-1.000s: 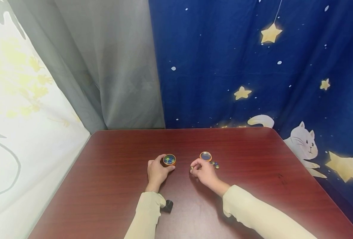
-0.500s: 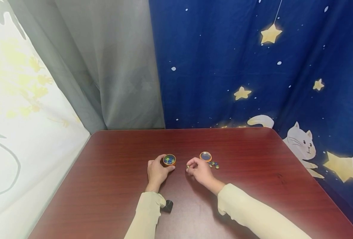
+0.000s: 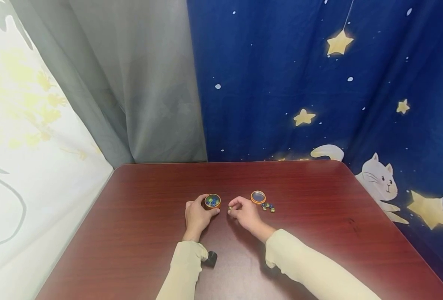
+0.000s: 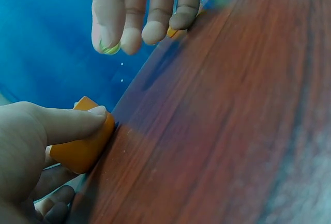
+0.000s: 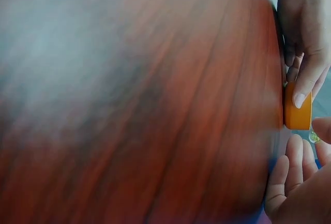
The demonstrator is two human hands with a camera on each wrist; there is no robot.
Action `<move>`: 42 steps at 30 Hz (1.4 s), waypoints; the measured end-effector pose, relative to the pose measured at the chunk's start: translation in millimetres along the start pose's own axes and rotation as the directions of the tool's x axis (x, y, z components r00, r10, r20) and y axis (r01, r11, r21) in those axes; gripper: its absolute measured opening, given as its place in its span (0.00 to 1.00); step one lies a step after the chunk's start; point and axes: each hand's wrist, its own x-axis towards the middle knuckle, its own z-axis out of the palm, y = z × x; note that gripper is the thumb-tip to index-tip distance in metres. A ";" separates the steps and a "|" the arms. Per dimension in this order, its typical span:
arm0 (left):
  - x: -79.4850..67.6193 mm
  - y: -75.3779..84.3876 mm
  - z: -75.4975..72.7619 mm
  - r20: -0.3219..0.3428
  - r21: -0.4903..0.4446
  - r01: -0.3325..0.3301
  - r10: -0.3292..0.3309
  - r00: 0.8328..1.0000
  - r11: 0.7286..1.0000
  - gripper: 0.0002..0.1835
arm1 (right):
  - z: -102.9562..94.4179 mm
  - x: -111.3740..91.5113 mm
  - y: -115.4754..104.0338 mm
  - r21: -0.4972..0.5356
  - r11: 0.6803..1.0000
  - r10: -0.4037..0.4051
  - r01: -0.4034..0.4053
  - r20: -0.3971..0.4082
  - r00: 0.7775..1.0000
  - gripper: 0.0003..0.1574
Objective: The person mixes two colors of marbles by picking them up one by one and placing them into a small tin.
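Observation:
My left hand (image 3: 197,216) grips a small round orange tin (image 4: 85,154) on the table, thumb on the near side and fingers round the far side. Several blue and yellow-green marbles (image 3: 212,202) show inside through its open top. Just right of the tin, my right hand (image 3: 247,214) pinches one yellow-green marble (image 4: 109,49) between thumb and index finger. In the right wrist view that marble peeks out between the fingers, close to the tin's side.
An orange round lid (image 3: 258,202) with a clear centre lies behind the right hand. Several loose marbles (image 3: 272,210) sit close by it on the dark red table (image 3: 150,187). A black device (image 3: 211,259) sticks out at the left wrist. Curtains hang behind the table.
The right hand has moved left towards the tin with the marble in its fingers, uncovering more of the lid and loose marbles. The left hand and tin have stayed put.

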 end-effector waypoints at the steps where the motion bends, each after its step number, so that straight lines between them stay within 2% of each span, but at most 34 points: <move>1: -0.1 -0.2 -0.1 -0.002 -0.001 0.000 0.000 1.000 1.000 0.36 | 1.3 1.0 0.0 -0.007 1.000 -0.001 0.001 -0.001 1.000 0.09; 8: -0.2 -0.5 -1.0 -0.003 -0.007 0.000 0.000 1.000 1.000 0.36 | 9.6 6.6 -2.4 -0.022 1.000 0.003 -0.003 -0.008 1.000 0.09; 18: -0.7 1.4 -2.6 -0.010 -0.004 -0.016 0.016 1.000 1.000 0.35 | 19.6 12.2 -8.2 0.030 0.999 0.039 -0.039 -0.008 0.999 0.08; 26: -0.6 1.8 -4.5 -0.015 -0.006 -0.043 0.043 0.999 0.999 0.34 | 27.3 15.3 -10.9 0.088 0.996 -0.010 0.014 -0.049 0.999 0.09; 34: -0.3 0.4 -3.1 -0.021 -0.004 -0.052 0.052 0.998 0.999 0.35 | 32.4 23.3 -12.3 0.082 0.994 0.080 -0.076 -0.046 0.996 0.09; 42: -0.3 0.7 -2.5 -0.022 -0.003 -0.061 0.061 0.998 0.998 0.34 | 33.0 29.0 -13.7 0.040 0.995 0.097 -0.095 -0.059 0.994 0.07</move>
